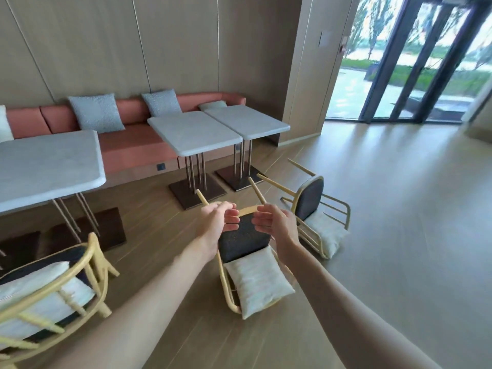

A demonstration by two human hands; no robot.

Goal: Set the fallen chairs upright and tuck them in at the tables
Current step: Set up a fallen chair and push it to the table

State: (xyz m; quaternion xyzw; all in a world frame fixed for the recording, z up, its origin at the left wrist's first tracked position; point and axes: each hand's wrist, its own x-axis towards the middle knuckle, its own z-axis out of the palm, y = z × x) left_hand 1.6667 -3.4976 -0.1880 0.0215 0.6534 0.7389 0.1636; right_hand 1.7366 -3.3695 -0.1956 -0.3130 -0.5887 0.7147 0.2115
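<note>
Place: a café or lounge seating area, probably in a public building.
Seating: a long salmon bench sofa (133, 145) along the panelled wall (133, 49), with grey cushions (96, 112).
Tables: small pale tabletops (195, 133) on metal legs, set in a row before the sofa.
Chairs: matching cane chairs (245, 251) with cushions.
Entrance: tall glass doors (415, 59) to a garden.

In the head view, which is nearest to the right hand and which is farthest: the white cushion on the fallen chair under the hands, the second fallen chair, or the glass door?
From the right hand:
1. White cushion, just below the hand, on the near fallen chair.
2. Second fallen chair, to the right on the floor.
3. Glass door, far at upper right.
</note>
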